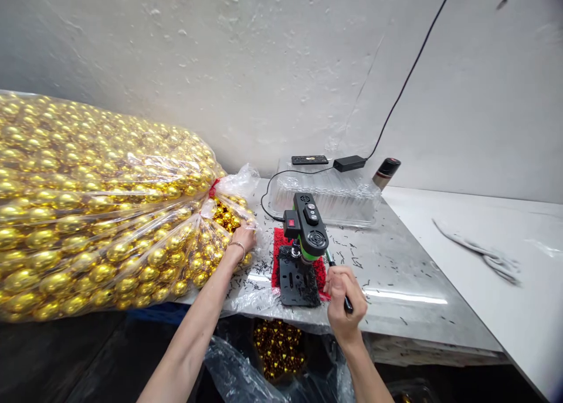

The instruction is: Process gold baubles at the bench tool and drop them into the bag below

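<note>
My left hand [244, 239], wearing a thin bracelet, reaches into the mouth of a clear plastic bag [240, 183] of shiny gold balls [226, 212]. Its fingers are hidden among the plastic and balls. Closed around the black-ended lever [348, 305] of a small black-and-green bench machine [310, 224] is my right hand [346, 300]. The machine stands over a black slotted base plate [295, 280] on a red mat [277, 247]. Black shavings cover the plate and are scattered around it. No ball can be made out under the machine's head.
Behind the machine are a clear plastic tray [325, 200], a black power adapter [349, 163] and a dark-capped bottle [386, 173]. More gold balls [279, 347] lie in a plastic-lined container below the table edge. Grey gloves [481, 253] rest on the white surface at right.
</note>
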`<state>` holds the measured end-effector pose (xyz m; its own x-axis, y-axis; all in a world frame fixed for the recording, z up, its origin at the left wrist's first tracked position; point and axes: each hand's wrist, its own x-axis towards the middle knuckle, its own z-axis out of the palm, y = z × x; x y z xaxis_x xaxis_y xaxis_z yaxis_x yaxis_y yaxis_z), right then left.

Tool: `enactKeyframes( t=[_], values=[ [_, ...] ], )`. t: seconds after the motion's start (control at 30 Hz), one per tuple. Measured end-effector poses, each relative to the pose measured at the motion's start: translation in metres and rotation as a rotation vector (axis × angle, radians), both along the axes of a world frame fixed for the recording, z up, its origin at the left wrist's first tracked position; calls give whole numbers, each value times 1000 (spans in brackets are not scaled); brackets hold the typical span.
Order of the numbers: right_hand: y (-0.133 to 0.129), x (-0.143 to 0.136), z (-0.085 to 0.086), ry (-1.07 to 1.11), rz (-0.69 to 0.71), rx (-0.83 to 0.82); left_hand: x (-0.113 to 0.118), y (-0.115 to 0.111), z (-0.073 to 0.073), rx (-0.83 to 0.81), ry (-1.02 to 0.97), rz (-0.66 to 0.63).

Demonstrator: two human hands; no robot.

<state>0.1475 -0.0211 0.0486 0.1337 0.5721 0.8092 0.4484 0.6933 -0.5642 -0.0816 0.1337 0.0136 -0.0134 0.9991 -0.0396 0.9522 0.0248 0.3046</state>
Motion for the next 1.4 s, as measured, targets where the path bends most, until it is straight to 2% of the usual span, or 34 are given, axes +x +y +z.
enactKeyframes(
  t=[0.17,0.27,0.33,0.4,0.47,0.53,0.63,0.8,0.97,1.17,1.27,1.4],
  values=[
    [-1,-1,1,-4,-5,4,-3,-2,5,12,-135,83],
    [-1,-1,1,-26,0,13,-8,-12,13,60,-267,98],
    [-1,0,1,-32,2,15,-13,-26,20,102,-565,95],
    [-1,0,0,-26,-1,12,-17,-46,26,109,-1062,127],
    [-1,-1,-1,-15,-5,5,-18,-69,30,34,-1543,198],
    [-1,-1,-2,-2,-5,-2,-16,-91,31,-96,-1811,279],
    [-2,-2,-3,15,0,-1,-4,-115,27,-266,-1983,390],
    [-2,-2,-1,4,-21,-12,24,-129,13,-429,-1964,457],
    [-4,-1,1,-46,-24,-22,47,-127,1,-458,-1832,349],
    [-5,-2,1,-20,-27,-33,75,-120,-19,-212,-1417,243],
    [-5,-2,1,-32,-19,-35,83,-117,-29,-77,-1213,117],
    [-5,-1,-1,-41,-9,-21,88,-116,-31,18,-875,21]
  ],
)
